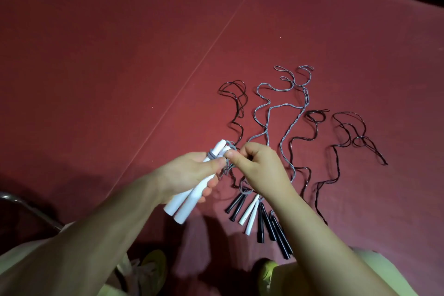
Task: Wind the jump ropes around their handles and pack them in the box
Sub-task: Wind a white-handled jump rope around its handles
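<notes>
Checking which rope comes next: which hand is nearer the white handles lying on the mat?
Right. The right hand hovers just above the white handles on the mat; the left hand sits farther left, gripping another white pair.

No lettering, label, brand, number or sign is showing legibly anywhere here: the white handles [189, 190], the black handles [271, 226], the ropes and the red floor mat [120, 55] are all appearing plain and unmarked.

left hand [189, 173] gripping 2 white handles [189, 196], right hand [258, 167] pinching grey cord [229, 151], red mat [120, 55]
</notes>
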A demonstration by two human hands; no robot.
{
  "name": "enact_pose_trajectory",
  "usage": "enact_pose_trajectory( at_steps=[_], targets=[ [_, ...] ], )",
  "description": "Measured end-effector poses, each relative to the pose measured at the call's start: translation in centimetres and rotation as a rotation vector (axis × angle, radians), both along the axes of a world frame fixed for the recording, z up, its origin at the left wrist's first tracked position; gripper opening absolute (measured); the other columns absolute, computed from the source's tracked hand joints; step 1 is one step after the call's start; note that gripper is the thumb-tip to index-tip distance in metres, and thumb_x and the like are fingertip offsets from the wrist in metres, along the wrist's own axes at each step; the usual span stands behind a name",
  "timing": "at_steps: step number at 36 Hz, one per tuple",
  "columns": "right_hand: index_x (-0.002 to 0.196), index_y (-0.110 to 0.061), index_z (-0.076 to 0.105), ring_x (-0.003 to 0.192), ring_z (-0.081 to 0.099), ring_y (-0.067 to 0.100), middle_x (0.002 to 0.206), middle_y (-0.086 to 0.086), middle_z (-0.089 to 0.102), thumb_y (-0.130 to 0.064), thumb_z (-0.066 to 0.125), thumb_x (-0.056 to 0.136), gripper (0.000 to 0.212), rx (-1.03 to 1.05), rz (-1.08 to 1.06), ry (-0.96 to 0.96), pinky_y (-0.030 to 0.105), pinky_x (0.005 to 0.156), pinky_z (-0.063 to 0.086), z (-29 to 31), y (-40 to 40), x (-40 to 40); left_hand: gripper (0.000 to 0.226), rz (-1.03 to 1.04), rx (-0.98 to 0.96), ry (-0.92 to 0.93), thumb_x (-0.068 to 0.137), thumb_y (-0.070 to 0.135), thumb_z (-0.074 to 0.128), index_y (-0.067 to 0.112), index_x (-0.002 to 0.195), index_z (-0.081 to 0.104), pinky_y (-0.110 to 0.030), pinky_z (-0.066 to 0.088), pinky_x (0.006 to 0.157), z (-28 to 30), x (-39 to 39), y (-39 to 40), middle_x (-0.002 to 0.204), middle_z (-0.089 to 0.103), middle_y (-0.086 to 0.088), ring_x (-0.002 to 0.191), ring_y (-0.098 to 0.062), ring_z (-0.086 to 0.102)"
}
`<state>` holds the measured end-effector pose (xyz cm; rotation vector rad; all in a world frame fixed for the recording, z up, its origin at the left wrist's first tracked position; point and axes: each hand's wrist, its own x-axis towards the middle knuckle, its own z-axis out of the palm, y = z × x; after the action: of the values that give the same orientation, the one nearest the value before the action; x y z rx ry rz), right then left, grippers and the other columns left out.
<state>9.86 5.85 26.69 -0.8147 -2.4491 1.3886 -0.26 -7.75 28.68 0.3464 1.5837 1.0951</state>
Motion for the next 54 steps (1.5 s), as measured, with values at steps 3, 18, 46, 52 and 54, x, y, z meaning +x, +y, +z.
enact_pose_trajectory(
  at_steps=[3, 18, 46, 52, 54],
  targets=[
    [0.060, -0.014, 0.043, 0.043, 0.034, 0.005, 0.044, -0.013, 0.037, -0.035, 0.067, 0.088, 0.043, -0.085, 0.031, 0.006, 0.019, 0.048, 0.028, -0.2, 0.2, -0.1, 0.023, 0.003, -0.002, 0.137, 0.098, 0.036, 0.047, 0.018, 0.084, 0.050, -0.024, 0.031, 0.049, 0.0, 0.0, 0.3, 0.057, 0.044, 0.007, 0.047, -0.009, 0.036],
    [0.070, -0.018, 0.056, 0.057, 0.047, 0.015, 0.058, -0.004, 0.053, -0.035, 0.046, 0.101, 0.037, 0.019, 0.383, -0.187, 0.033, 0.062, 0.038, 0.9, -0.7, 0.1, 0.031, 0.135, -0.091, 0.348, 0.099, 0.039, 0.046, 0.015, 0.081, 0.053, -0.023, 0.030, 0.046, -0.8, -2.1, -0.3, 0.062, 0.046, 0.002, 0.048, -0.013, 0.037],
    [0.061, -0.016, 0.060, 0.047, 0.034, 0.011, 0.056, 0.011, 0.042, -0.021, 0.058, 0.079, 0.019, -0.836, 0.236, 0.177, 0.020, 0.042, 0.022, 0.9, 1.0, 0.4, 0.023, -0.230, 0.279, -0.162, 0.082, 0.033, 0.046, 0.010, 0.081, 0.048, -0.022, 0.032, 0.044, 0.6, 2.1, -0.2, 0.053, 0.046, 0.005, 0.043, -0.009, 0.036],
    [0.093, -0.004, 0.055, 0.052, 0.028, 0.007, 0.069, 0.002, 0.044, -0.057, 0.048, 0.083, 0.054, -0.822, 0.300, 0.165, 0.016, 0.044, 0.026, 1.0, 0.8, -0.1, 0.032, 0.089, 0.265, -0.200, 0.085, 0.042, 0.053, 0.010, 0.083, 0.051, -0.022, 0.029, 0.044, 1.0, 0.3, 0.1, 0.056, 0.045, 0.000, 0.043, -0.011, 0.035],
    [0.085, -0.008, 0.053, 0.049, 0.031, 0.004, 0.065, -0.006, 0.045, -0.039, 0.049, 0.093, 0.032, -0.643, 0.285, 0.121, 0.014, 0.044, 0.028, 1.0, 0.6, -0.1, 0.032, 0.118, 0.223, -0.162, 0.086, 0.041, 0.049, 0.009, 0.087, 0.051, -0.022, 0.030, 0.043, 0.9, 0.2, 0.2, 0.057, 0.046, 0.000, 0.044, -0.011, 0.035]
  ],
)
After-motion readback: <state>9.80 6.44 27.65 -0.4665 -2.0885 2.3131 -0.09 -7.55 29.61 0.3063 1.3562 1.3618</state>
